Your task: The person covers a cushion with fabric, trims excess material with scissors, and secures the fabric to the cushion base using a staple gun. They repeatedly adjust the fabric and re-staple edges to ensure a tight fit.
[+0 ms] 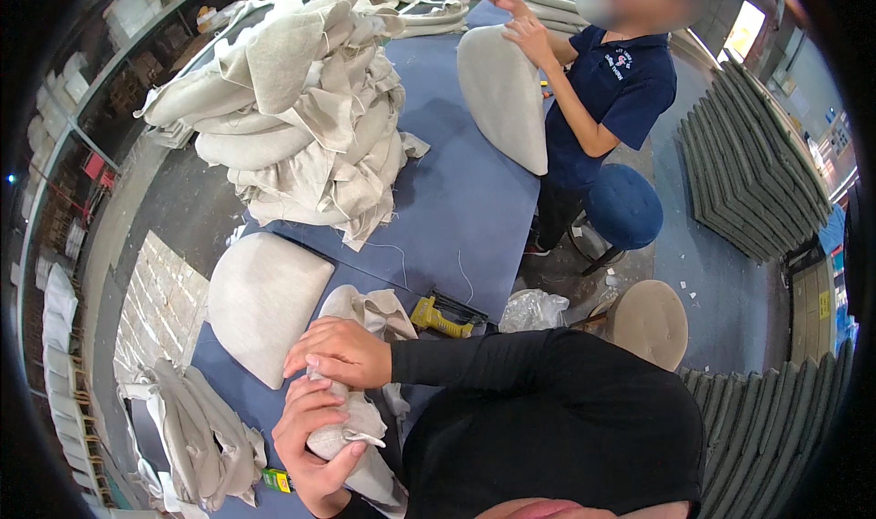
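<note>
Close to my body, a beige fabric-covered panel (372,469) is tilted up on edge, with loose fabric folded along its rim. My left hand (306,441) wraps round that rim, thumb on the near side and fingers on the other. My right hand (339,350) is closed on the far end of the same panel, its fingers bent over the fabric. A half-round beige cushion panel (269,300) lies just beyond my hands. To the right of my right hand, a yellow and black staple gun (444,316) rests on the blue table (447,209).
A tall heap of beige covered panels (301,127) stands on the far left. More fabric pieces (196,428) lie near left by a small green-yellow box (277,480). Across the table, a co-worker (611,90) handles a beige panel (502,95). Stools (625,204) and grey stacked panels (748,154) stand right.
</note>
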{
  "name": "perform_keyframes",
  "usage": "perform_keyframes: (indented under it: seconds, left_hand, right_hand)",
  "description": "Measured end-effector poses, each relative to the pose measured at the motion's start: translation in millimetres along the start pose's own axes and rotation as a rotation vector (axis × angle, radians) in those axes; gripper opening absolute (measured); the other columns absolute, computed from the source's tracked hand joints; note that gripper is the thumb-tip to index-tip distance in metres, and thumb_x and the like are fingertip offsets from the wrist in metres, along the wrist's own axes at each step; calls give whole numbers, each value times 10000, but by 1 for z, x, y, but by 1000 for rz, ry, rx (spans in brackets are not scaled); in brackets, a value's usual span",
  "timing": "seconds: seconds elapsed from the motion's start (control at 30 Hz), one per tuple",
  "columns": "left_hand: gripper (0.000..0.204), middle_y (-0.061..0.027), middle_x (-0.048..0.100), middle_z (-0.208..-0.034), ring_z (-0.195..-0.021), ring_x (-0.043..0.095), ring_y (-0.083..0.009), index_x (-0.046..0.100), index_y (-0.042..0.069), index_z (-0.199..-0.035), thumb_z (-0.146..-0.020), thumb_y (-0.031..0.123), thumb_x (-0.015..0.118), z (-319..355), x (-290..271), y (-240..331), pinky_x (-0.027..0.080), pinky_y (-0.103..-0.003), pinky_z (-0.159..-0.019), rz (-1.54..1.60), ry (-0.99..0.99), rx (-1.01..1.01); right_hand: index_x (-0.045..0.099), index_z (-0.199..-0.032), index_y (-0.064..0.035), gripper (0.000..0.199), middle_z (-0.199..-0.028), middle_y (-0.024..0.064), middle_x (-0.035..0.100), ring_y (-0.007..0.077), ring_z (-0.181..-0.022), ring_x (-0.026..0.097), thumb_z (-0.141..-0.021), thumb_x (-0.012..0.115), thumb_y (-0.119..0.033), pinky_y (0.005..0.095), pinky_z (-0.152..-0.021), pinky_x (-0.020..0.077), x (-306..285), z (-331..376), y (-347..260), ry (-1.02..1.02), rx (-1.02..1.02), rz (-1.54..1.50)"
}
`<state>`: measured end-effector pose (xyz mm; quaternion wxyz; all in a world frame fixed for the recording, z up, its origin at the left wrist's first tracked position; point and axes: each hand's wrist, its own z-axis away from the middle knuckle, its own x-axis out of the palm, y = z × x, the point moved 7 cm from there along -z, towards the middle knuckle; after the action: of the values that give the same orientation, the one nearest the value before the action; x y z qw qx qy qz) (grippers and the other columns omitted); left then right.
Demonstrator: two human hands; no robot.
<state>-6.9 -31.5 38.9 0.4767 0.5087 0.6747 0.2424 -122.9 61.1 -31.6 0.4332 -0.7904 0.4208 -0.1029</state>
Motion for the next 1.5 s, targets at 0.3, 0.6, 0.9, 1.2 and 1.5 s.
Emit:
perform_keyframes:
  seconds: [0.3,0.6,0.9,1.2,1.5]
  left_hand:
    - [416,-137,799,-976,-1120,733,-359,717,57,-893,-645,311,933,7,4,-1,417,-564,-1160,115,214,-54]
    - [436,-131,798,-902,-930,764,-336,766,29,-864,-772,450,835,-1,-7,1,485,-531,-1018,158,90,180]
    - [464,-150,777,-884,-911,766,-336,758,11,-884,-792,463,799,-10,-3,-3,498,-531,-1012,140,113,114]
    - [494,-164,768,-882,-904,736,-345,746,3,-877,-797,490,771,-8,0,-6,475,-544,-1032,128,98,162]
    - [457,-120,802,-924,-952,738,-330,804,31,-897,-768,469,804,-14,12,-3,498,-522,-997,141,93,188]
  right_hand:
    - [781,-1139,-29,434,-1187,157,783,371,-1087,703,-1092,416,-259,475,-1025,493,-3,8,-1,78,-70,2]
    - [777,-1139,-20,441,-1164,174,782,385,-1060,700,-1084,412,-261,481,-1018,494,-1,9,-9,92,-73,8]
    - [781,-1131,-20,438,-1155,176,782,389,-1057,701,-1073,423,-265,480,-1011,495,-6,9,-1,122,-62,2]
    - [783,-1115,-19,446,-1133,176,784,386,-1045,703,-1067,422,-277,482,-1005,495,-8,7,1,117,-65,4]
    - [785,-1098,-19,432,-1120,180,786,388,-1042,710,-1065,423,-253,486,-996,504,-17,16,4,137,-87,-10]
